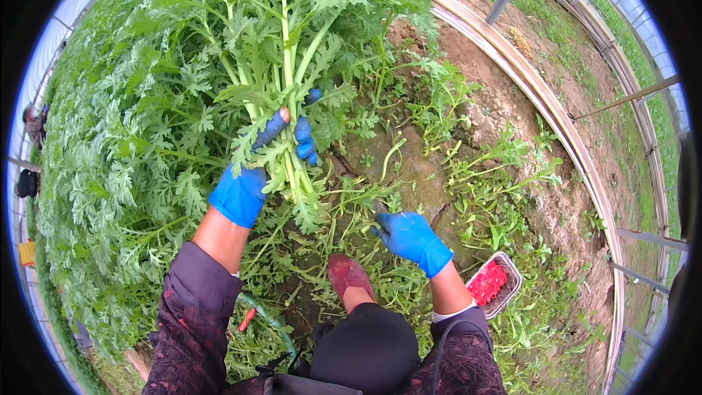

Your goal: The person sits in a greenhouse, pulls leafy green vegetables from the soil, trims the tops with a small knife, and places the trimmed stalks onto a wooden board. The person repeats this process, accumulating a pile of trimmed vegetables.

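A bunch of leafy greens with lobed leaves, like garland chrysanthemum [288, 60], stands upright in my left hand [270, 134]. The blue glove is closed around its pale stems, and the thumb tip pokes bare through a tear. Lower down and to the right, my blue-gloved right hand [408, 238] hovers over or touches the littered soil. Its fingers curl beside a small green scrap; whether they grip anything is hidden. Between both hands lie cut stems and loose leaves [351, 197].
Dense standing greens [126, 120] fill the left. A plastic basket [513, 285] of red pieces [487, 283] sits right of my right forearm. My red shoe [349, 277] is below. A pale curved border [570, 137] runs along the right. Another person [35, 126] is at far left.
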{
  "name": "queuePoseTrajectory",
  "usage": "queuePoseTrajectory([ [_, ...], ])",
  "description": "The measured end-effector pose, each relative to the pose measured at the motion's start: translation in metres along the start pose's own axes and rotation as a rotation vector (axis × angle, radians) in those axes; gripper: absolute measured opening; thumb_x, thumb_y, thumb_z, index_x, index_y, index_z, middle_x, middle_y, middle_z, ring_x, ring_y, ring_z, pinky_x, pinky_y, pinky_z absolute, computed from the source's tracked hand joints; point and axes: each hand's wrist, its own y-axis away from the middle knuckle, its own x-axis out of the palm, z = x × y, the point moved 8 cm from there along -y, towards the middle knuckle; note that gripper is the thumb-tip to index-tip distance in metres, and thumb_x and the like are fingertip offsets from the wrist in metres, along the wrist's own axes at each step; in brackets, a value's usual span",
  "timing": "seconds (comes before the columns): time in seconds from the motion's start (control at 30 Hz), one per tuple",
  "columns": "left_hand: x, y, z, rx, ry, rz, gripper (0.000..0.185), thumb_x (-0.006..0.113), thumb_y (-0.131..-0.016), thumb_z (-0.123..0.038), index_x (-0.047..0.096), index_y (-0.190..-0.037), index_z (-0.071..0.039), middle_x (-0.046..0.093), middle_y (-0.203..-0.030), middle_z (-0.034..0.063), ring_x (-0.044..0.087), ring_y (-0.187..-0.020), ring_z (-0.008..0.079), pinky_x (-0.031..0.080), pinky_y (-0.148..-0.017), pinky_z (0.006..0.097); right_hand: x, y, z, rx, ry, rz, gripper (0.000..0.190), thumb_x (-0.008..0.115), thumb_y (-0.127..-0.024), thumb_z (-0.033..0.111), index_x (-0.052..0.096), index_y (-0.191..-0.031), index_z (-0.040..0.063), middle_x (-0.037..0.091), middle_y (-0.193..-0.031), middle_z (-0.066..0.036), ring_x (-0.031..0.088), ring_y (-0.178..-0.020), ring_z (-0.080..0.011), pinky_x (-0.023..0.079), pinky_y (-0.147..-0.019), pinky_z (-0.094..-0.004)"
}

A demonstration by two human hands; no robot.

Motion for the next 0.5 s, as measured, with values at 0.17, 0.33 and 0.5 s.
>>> queuePoseTrajectory([
  [0.17, -0.014, 0.004, 0.032, -0.074, -0.067, -0.199, 0.042, 0.067, -0.083, -0.018, 0.053, -0.118, 0.003, 0.064, -0.103, 0.0157, 0.061, -0.098, 0.0291, 0.048, -0.092, 0.0431, -0.012, 0.014, -0.050, 0.248, -0.037, -0.117, 0.040, 0.060, -0.087, 0.033, 0.059, -0.117, 0.006, 0.065, -0.091, -0.020, 0.065, -0.081, -0.0334, 0.051, -0.071, -0.0419],
  [0.33, -0.005, -0.002, 0.045, -0.047, -0.113, -0.212, 0.048, 0.065, -0.084, -0.009, 0.048, -0.128, 0.004, 0.059, -0.120, 0.0143, 0.060, -0.106, 0.0238, 0.049, -0.094, 0.0372, -0.062, -0.005, -0.021, 0.035, -0.728, -0.585, 0.036, 0.064, -0.086, 0.012, 0.057, -0.120, 0.003, 0.067, -0.094, -0.012, 0.060, -0.078, -0.0133, 0.050, -0.074, -0.0259],
  [0.5, -0.004, 0.000, 0.051, -0.127, -0.015, -0.272, 0.045, 0.068, -0.083, -0.012, 0.054, -0.122, 0.003, 0.061, -0.117, 0.0121, 0.061, -0.104, 0.0211, 0.050, -0.090, 0.0336, -0.074, -0.042, 0.035, -0.056, -0.855, -0.542, 0.022, 0.067, -0.084, 0.007, 0.063, -0.104, -0.002, 0.066, -0.090, -0.006, 0.057, -0.078, -0.0081, 0.048, -0.072, -0.0242],
])
